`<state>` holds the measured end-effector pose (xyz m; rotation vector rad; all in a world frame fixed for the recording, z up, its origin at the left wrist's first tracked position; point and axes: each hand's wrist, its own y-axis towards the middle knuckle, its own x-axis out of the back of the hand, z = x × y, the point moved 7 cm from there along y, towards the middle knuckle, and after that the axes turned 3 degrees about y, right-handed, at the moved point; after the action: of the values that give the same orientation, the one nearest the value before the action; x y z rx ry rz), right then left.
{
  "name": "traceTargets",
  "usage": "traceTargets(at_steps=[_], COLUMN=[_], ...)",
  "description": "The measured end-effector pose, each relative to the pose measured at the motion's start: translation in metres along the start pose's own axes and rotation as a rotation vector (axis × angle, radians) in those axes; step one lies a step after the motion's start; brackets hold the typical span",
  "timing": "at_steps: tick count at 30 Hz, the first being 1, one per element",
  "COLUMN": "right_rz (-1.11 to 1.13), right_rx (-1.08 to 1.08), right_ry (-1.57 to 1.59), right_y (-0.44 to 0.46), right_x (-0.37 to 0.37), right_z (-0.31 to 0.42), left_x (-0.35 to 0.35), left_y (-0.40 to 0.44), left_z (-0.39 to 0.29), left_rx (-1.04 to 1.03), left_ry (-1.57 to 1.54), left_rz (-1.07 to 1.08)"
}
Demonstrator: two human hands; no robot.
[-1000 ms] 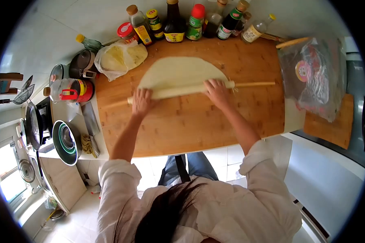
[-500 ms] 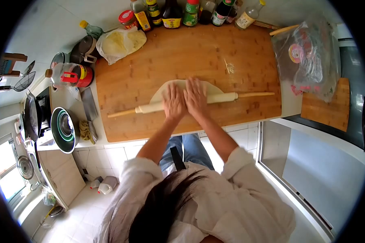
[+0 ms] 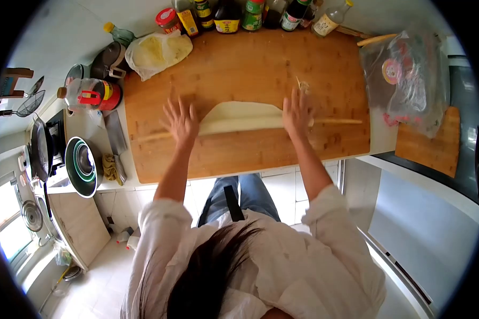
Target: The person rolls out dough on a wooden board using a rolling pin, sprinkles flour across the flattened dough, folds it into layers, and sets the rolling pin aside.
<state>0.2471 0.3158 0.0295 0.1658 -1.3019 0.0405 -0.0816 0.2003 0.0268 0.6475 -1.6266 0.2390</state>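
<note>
A pale sheet of dough (image 3: pixel 242 116) lies on the large wooden board, partly wound around a long thin rolling pin (image 3: pixel 338 121). The pin's bare wooden ends stick out to both sides. My left hand (image 3: pixel 182 122) rests over the left end of the wound dough, palm down with fingers spread. At the right end of the roll, my right hand (image 3: pixel 297 114) lies palm down, its fingers stretched out. The flat edge of the sheet shows behind the roll, between the two hands.
The wooden board (image 3: pixel 239 157) fills the worktop. Bottles and jars (image 3: pixel 226 18) line its back edge, with a plastic bag of yellowish stuff (image 3: pixel 157 52) at the back left. A cleaver (image 3: pixel 115 133) and nested bowls (image 3: pixel 83 166) stand left; a clear plastic bag (image 3: pixel 410 80) lies right.
My hands have moved apart, from side by side at the middle of the dough roll out to its two ends. The roll sits slightly further back on the board.
</note>
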Motion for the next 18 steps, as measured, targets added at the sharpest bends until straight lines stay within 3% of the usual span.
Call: traceTargets(at_steps=[2, 4, 7, 8, 10, 12, 14, 18], right_rz=[0.061, 0.150, 0.209, 0.174, 0.115, 0.123, 0.294, 0.298], right_rx=[0.135, 0.190, 0.249, 0.278, 0.312, 0.078, 0.075, 0.015], right_ry=[-0.055, -0.032, 0.007, -0.014, -0.029, -0.094, -0.225, -0.069], right_y=[-0.015, -0.052, -0.047, -0.015, 0.009, 0.004, -0.038, -0.047], right_x=[-0.026, -0.030, -0.033, -0.027, -0.019, -0.010, -0.003, 0.000], right_z=[0.054, 0.084, 0.085, 0.086, 0.073, 0.010, -0.022, -0.067], left_x=[-0.047, -0.061, -0.044, -0.041, -0.036, -0.033, -0.025, -0.004], left_y=[-0.021, -0.081, -0.055, -0.047, 0.008, 0.002, -0.030, -0.066], left_z=[-0.057, -0.106, -0.117, -0.112, -0.088, -0.025, 0.015, 0.019], left_rx=[-0.167, -0.404, -0.508, -0.500, -0.296, -0.137, -0.199, -0.280], left_ry=[-0.260, -0.126, -0.046, -0.045, -0.123, -0.070, 0.044, -0.007], left_rz=[0.052, 0.233, 0.177, 0.199, 0.129, 0.237, 0.281, 0.234])
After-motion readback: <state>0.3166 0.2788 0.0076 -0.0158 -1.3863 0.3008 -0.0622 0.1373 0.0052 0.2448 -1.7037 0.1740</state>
